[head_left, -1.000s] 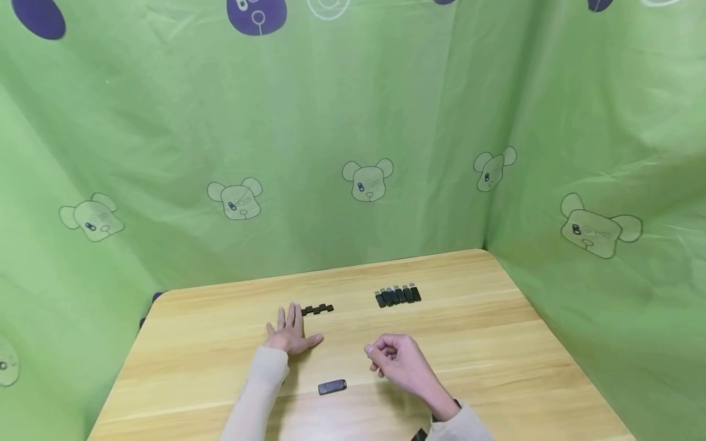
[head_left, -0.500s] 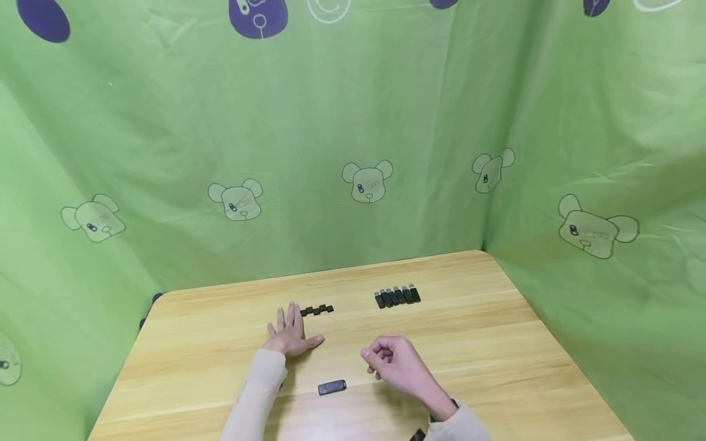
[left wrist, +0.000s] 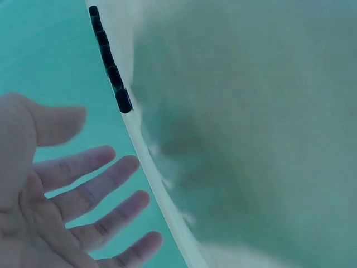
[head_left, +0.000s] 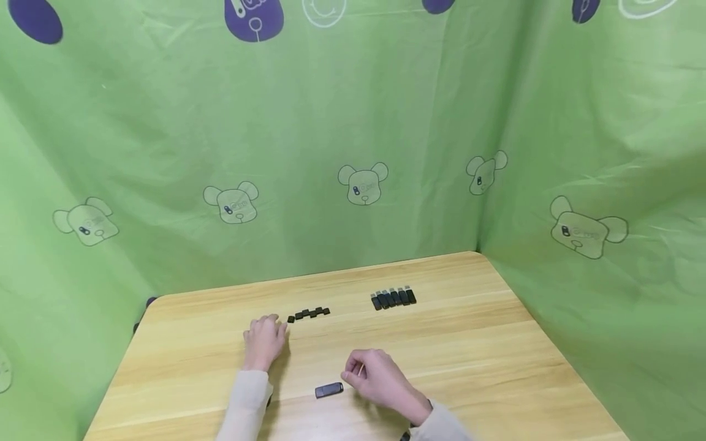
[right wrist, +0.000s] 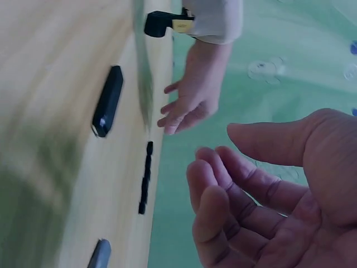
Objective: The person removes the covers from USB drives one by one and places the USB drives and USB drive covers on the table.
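My left hand (head_left: pixel 263 343) hovers just left of a row of small black square pieces (head_left: pixel 312 313), its fingers loosely spread and holding nothing in the left wrist view. One black square piece (head_left: pixel 291 319) sits nearest the fingertips, slightly apart from the row. A dark USB flash drive (head_left: pixel 329 390) lies alone toward the front of the table. Just right of it, my right hand (head_left: pixel 377 376) is raised over the wood with loosely bent fingers; the right wrist view finds nothing between thumb and fingers.
Several black USB flash drives (head_left: pixel 393 298) lie side by side at the back right, metal plugs pointing away. The wooden table (head_left: pixel 469 349) meets a green printed curtain (head_left: pixel 309 141) behind it and on both sides.
My left hand has moved left and back from the row, uncovering its left-end piece, and its fingers are less stretched. My right hand has shifted left and nearer the lone flash drive.
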Available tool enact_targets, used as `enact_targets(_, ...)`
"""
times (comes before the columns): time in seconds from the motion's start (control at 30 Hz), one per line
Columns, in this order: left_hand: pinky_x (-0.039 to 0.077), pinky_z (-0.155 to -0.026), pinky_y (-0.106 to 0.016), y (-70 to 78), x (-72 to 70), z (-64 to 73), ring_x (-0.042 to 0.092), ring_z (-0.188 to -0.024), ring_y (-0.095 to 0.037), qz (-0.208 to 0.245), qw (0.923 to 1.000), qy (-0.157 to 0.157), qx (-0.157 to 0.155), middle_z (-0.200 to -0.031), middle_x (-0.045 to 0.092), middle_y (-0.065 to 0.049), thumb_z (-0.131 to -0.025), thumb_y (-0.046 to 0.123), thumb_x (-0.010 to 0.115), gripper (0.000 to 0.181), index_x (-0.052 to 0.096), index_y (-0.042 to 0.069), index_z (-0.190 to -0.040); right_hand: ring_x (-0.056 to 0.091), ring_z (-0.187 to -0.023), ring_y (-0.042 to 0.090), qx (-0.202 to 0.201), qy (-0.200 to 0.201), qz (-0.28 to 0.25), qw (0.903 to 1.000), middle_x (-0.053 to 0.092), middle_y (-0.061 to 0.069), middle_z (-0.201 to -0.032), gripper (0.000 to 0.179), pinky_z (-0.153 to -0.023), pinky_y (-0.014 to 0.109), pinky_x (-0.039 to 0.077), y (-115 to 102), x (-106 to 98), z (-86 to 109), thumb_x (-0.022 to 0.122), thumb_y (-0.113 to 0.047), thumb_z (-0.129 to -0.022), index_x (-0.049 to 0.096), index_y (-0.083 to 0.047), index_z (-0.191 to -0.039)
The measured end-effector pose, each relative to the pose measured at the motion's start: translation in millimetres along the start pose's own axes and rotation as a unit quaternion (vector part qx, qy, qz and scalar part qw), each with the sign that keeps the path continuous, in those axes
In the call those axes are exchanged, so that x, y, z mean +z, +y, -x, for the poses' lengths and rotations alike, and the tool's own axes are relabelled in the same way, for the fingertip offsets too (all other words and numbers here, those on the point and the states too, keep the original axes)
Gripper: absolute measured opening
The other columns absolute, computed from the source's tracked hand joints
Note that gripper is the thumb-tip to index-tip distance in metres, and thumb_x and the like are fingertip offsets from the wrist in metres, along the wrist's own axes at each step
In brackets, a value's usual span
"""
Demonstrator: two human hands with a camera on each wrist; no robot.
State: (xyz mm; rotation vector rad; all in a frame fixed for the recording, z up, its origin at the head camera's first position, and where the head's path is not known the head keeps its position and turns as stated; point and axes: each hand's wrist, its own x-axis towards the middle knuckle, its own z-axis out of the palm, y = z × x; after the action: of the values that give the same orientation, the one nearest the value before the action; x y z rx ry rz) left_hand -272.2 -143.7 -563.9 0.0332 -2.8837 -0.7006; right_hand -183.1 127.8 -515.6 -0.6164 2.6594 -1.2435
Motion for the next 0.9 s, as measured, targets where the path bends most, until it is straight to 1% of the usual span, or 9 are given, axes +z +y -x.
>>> enact_targets(0.07, 0.044, -0.101, -0.069, 0.9, -0.5, 4.1, 0.055, -0.126, -0.049, -0.002, 0.9999, -0.008, 0.012, -0.137, 0.062, -0.026, -0.099, 0.021, 0.063, 0.040, 0.062, -0.003, -0.130, 0.052, -0.064, -0.002, -0.002, 0.000, 0.021, 0.9998, 0.065, -0.013, -0.073, 0.009, -0.076, 0.025, 0.050, -1, 4, -0.3, 0.075, -0.022, -0.090, 0.070, -0.018, -0.084)
enact_targets(0.2, 0.031, -0.111, -0.075, 4.0, 2.0, 7.9, 0.039, -0.143, -0.050, -0.007, 0.9972, -0.053, 0.052, -0.155, 0.045, -0.024, -0.099, 0.022, 0.062, 0.050, 0.052, -0.003, -0.141, 0.050, -0.065, -0.001, 0.000, 0.004, 0.052, 0.9986, 0.063, -0.014, -0.073, 0.010, -0.077, 0.027, 0.045, -2, 11, -0.8, 0.077, -0.025, -0.088, 0.070, -0.020, -0.084)
enact_targets(0.27, 0.025, -0.114, -0.077, 4.1, 4.1, 8.1, 0.031, -0.147, -0.050, -0.013, 0.9950, -0.075, 0.064, -0.159, 0.039, -0.023, -0.099, 0.022, 0.062, 0.054, 0.048, -0.003, -0.144, 0.054, -0.069, 0.003, -0.005, 0.003, 0.071, 0.9974, 0.066, -0.010, -0.081, 0.011, -0.074, 0.024, 0.048, -3, 15, -1.1, 0.078, -0.025, -0.088, 0.071, -0.017, -0.088)
enact_targets(0.3, 0.024, -0.114, -0.077, 4.2, 4.7, 8.1, 0.030, -0.148, -0.051, -0.015, 0.9940, -0.084, 0.068, -0.160, 0.038, -0.022, -0.099, 0.022, 0.062, 0.055, 0.047, -0.004, -0.145, 0.055, -0.073, 0.004, -0.006, 0.001, 0.085, 0.9963, 0.067, -0.008, -0.086, 0.012, -0.069, 0.021, 0.045, -4, 17, -1.1, 0.078, -0.025, -0.087, 0.072, -0.016, -0.092)
enact_targets(0.4, 0.020, -0.115, -0.078, 3.5, 6.2, 8.8, 0.026, -0.149, -0.052, -0.026, 0.9913, -0.111, 0.065, -0.162, 0.035, -0.022, -0.100, 0.023, 0.060, 0.058, 0.043, -0.004, -0.149, 0.059, -0.086, 0.010, -0.020, -0.002, 0.148, 0.9888, 0.067, -0.003, -0.104, 0.023, -0.072, 0.024, 0.050, -6, 27, -1.4, 0.078, -0.028, -0.087, 0.072, -0.013, -0.104)
enact_targets(0.47, 0.019, -0.116, -0.077, 3.8, 7.2, 8.9, 0.025, -0.150, -0.052, -0.032, 0.9900, -0.123, 0.061, -0.163, 0.034, -0.022, -0.101, 0.024, 0.060, 0.060, 0.040, -0.004, -0.150, 0.059, -0.093, 0.011, -0.030, -0.006, 0.186, 0.9820, 0.067, -0.001, -0.110, 0.027, -0.075, 0.026, 0.053, -8, 31, -2.2, 0.077, -0.029, -0.088, 0.072, -0.013, -0.109)
enact_targets(0.6, 0.020, -0.116, -0.077, 6.4, 8.4, 8.3, 0.028, -0.148, -0.051, -0.032, 0.9900, -0.126, 0.054, -0.160, 0.037, -0.024, -0.100, 0.026, 0.061, 0.064, 0.039, -0.006, -0.150, 0.058, -0.096, 0.013, -0.036, -0.021, 0.225, 0.9735, 0.065, -0.001, -0.111, 0.032, -0.074, 0.027, 0.053, -7, 36, -5.7, 0.077, -0.027, -0.087, 0.072, -0.011, -0.115)
enact_targets(0.73, 0.021, -0.115, -0.076, 9.1, 8.4, 8.0, 0.031, -0.146, -0.050, -0.036, 0.9906, -0.123, 0.049, -0.158, 0.039, -0.026, -0.099, 0.028, 0.062, 0.067, 0.038, -0.009, -0.149, 0.055, -0.090, 0.012, -0.029, -0.042, 0.227, 0.9726, 0.063, -0.003, -0.104, 0.029, -0.068, 0.026, 0.049, -1, 40, -8.9, 0.078, -0.021, -0.083, 0.075, -0.011, -0.111)
enact_targets(0.9, 0.021, -0.116, -0.077, 10.2, 7.7, 11.5, 0.029, -0.147, -0.052, -0.040, 0.9911, -0.121, 0.039, -0.160, 0.034, -0.028, -0.100, 0.029, 0.061, 0.069, 0.034, -0.008, -0.152, 0.052, -0.082, 0.010, -0.023, -0.047, 0.228, 0.9723, 0.062, -0.004, -0.095, 0.025, -0.062, 0.024, 0.044, 6, 44, -11.2, 0.077, -0.015, -0.079, 0.077, -0.013, -0.104)
